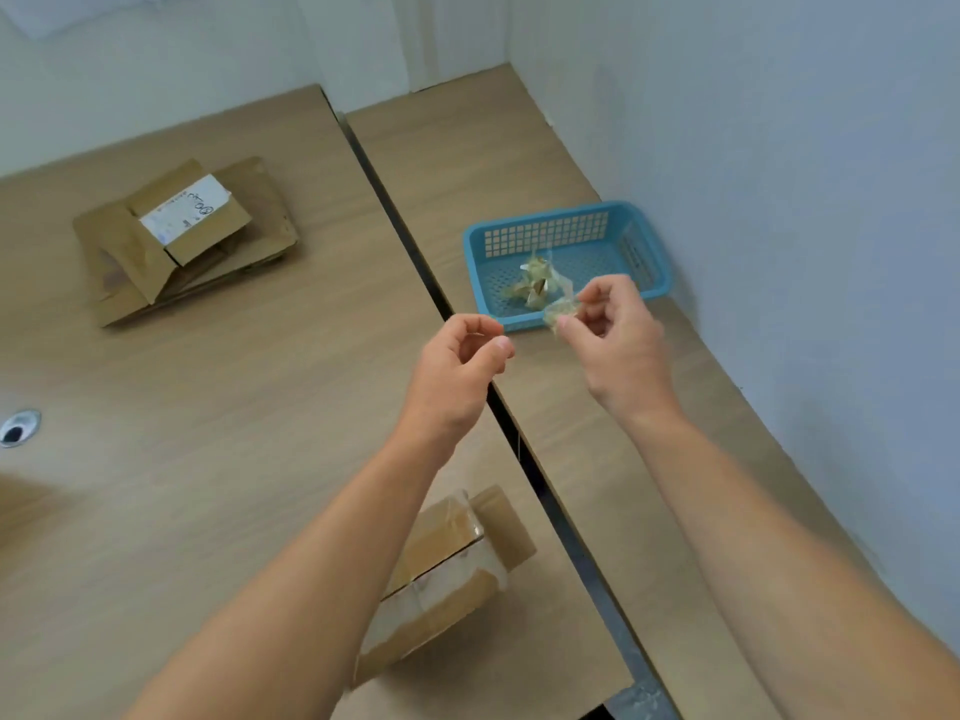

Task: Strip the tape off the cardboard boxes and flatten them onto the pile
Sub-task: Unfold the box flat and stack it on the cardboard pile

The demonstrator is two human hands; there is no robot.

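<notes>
Pale wooden desk (208,407), centre frame: right hand (618,345) grip pinches tape wad (558,308) beside blue basket (545,215); left hand (457,361) curled, apparently empty. Risk: sticky wad clings, drops outside basket.

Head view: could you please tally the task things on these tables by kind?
Pile of flattened cardboard: 1
Taped box: 1
Blue basket: 1
Tape clump in the basket: 1
Tape piece pinched by the right hand: 1
Total: 5
</notes>
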